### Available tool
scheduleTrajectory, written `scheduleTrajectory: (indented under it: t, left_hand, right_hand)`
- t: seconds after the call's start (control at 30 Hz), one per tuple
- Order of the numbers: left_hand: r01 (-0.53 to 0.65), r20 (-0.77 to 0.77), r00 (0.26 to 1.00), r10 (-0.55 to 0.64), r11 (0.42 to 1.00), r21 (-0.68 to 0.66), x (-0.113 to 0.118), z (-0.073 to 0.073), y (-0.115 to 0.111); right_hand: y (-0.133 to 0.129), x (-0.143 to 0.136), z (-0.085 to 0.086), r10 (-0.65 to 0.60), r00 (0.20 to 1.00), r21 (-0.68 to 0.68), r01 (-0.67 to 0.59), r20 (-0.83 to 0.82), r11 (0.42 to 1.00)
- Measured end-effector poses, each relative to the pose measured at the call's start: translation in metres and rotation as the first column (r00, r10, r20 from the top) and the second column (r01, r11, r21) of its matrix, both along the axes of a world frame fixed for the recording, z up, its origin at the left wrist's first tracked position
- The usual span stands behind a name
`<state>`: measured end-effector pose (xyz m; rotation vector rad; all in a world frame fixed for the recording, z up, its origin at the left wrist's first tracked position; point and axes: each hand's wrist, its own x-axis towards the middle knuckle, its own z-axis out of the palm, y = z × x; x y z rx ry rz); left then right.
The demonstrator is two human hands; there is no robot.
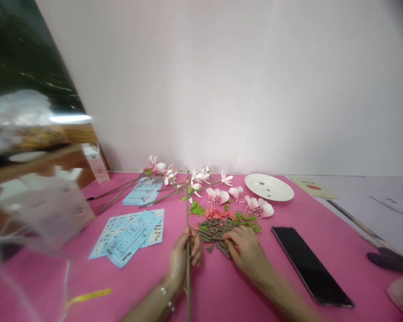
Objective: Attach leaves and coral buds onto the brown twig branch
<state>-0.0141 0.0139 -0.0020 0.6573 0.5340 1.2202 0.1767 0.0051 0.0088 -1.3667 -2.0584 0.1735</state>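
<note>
My left hand (180,257) is closed around a long thin brown stem (188,288) that stands nearly upright in view, its top reaching a white-petalled flower (195,187). My right hand (247,250) rests at the right side of a heap of small brown stem pieces (210,229); its fingers are bent and pressed together, and whatever they pinch is hidden. Just behind the heap lie green leaf pieces (197,208), coral-red pieces (214,213) and green ring-shaped pieces (250,219). Rows of pink petals (218,196) are set out farther back.
Finished-looking pink blossom stems (124,184) lie at the back left. Blue printed sheets (130,239) spread left of my hand. A white plate (275,190) holds small bits. A black phone (310,264) lies at the right. Pink-and-white boxes (50,208) stand at the left.
</note>
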Motion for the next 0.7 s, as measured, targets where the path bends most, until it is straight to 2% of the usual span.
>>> scheduleTrajectory:
  t: [0.13, 0.27, 0.4, 0.5, 0.57, 0.7]
  left_hand:
    - [0.124, -0.059, 0.991, -0.122, 0.992, 0.027, 0.007, -0.001, -0.012]
    - [0.324, -0.159, 0.936, -0.316, 0.946, 0.031, 0.011, -0.001, -0.024]
    - [0.544, -0.250, 0.812, -0.527, 0.839, 0.000, 0.009, 0.006, -0.032]
    - [0.647, -0.315, 0.719, -0.620, 0.762, -0.023, 0.006, 0.011, -0.037]
    - [0.687, -0.354, 0.668, -0.654, 0.726, -0.046, 0.003, 0.008, -0.039]
    - [0.738, -0.482, 0.537, -0.692, 0.662, -0.128, -0.002, -0.008, -0.041]
  right_hand:
    - [-0.014, -0.001, 0.003, 0.037, 0.973, -0.086, -0.058, -0.228, 0.995]
    - [-0.016, -0.001, 0.006, -0.003, 0.889, -0.204, -0.102, -0.457, 0.974]
    - [-0.018, 0.001, 0.010, -0.075, 0.776, -0.336, -0.182, -0.627, 0.924]
    - [-0.020, 0.001, 0.013, -0.121, 0.690, -0.393, -0.251, -0.714, 0.885]
    - [-0.022, 0.000, 0.014, -0.137, 0.644, -0.410, -0.295, -0.753, 0.863]
    - [-0.026, -0.002, 0.014, -0.144, 0.580, -0.420, -0.375, -0.802, 0.826]
